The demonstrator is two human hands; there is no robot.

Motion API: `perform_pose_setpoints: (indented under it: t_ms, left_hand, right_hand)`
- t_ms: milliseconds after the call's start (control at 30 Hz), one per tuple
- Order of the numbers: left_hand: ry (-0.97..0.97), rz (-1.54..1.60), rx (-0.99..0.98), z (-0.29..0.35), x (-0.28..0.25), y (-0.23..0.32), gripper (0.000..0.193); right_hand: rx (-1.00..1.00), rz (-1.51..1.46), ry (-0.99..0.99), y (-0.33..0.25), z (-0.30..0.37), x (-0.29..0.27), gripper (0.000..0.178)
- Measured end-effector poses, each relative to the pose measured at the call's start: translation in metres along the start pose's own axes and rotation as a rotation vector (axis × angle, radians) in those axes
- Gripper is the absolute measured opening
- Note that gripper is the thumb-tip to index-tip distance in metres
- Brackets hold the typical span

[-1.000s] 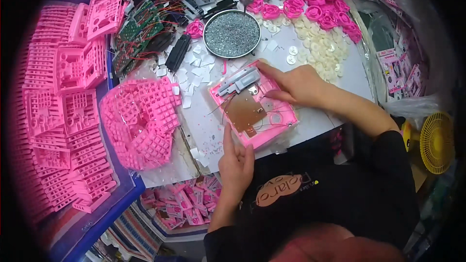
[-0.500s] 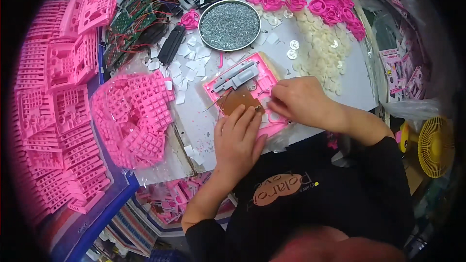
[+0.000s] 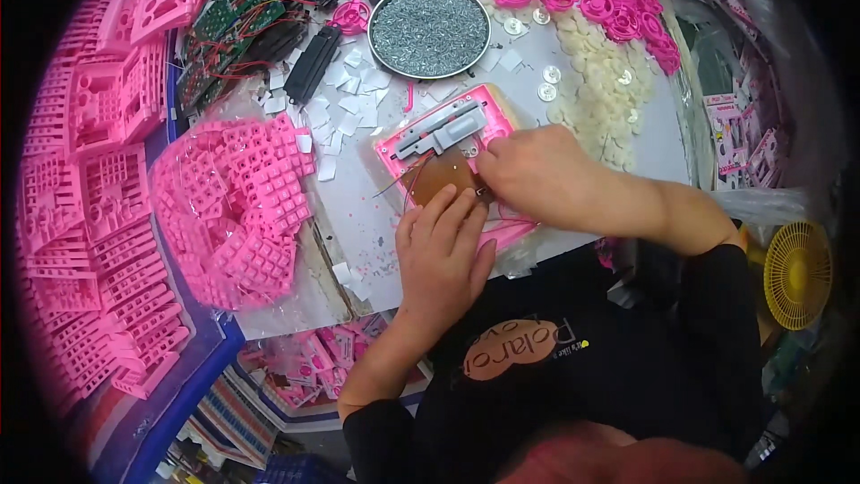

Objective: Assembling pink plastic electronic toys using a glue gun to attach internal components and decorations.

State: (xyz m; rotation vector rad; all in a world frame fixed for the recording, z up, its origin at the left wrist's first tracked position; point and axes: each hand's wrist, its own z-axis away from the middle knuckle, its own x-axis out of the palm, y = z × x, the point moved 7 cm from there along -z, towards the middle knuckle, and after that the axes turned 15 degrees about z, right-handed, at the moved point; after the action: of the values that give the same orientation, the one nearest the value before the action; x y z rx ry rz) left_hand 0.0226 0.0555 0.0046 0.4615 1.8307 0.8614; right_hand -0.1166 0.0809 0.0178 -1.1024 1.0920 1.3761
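A shallow pink plastic casing [image 3: 495, 110] lies on the table in front of me, its inside facing up. Fixed across its far part is a grey plastic mechanism [image 3: 454, 131]. Below that sits a brown circuit board [image 3: 436, 181] with thin wires around it. My left hand [image 3: 442, 249] rests on the board's near edge, fingers stretched out flat. Over the casing's right side, my right hand [image 3: 542, 170] has its fingers curled together beside red wires [image 3: 504, 212]. Its fingertips are hidden, so whatever they pinch cannot be made out.
Beyond the casing stands a round tray of small metal screws [image 3: 428, 31]. Cream discs [image 3: 596, 99] and pink rings [image 3: 618, 4] are heaped at the right. Bagged pink key parts [image 3: 237, 215], white paper squares [image 3: 358, 103], wired green boards [image 3: 228, 13] and stacked pink casings [image 3: 107, 188] are leftward.
My right hand has shifted up and left over the casing, toward the grey mechanism. My left hand stays on the board. The whole view has moved slightly.
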Motion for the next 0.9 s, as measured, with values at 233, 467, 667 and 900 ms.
perform_pose_setpoints:
  t_ms: [233, 467, 667, 900]
  left_hand:
    - [0.031, 0.049, -0.003, -0.001, 0.000, 0.000, 0.048]
    - [0.012, 0.031, -0.004, -0.001, 0.000, -0.001, 0.048]
    - [0.010, 0.029, 0.006, -0.001, 0.000, -0.002, 0.050]
    - [-0.003, 0.036, -0.014, 0.002, -0.001, -0.002, 0.049]
  right_hand:
    - [-0.013, -0.196, 0.426, 0.016, 0.050, -0.019, 0.035]
    - [-0.070, -0.130, 0.385, 0.015, 0.049, -0.001, 0.039]
    - [-0.300, -0.188, 0.337, 0.029, 0.026, -0.014, 0.027]
    - [0.113, -0.214, 0.423, 0.012, 0.044, -0.001, 0.020]
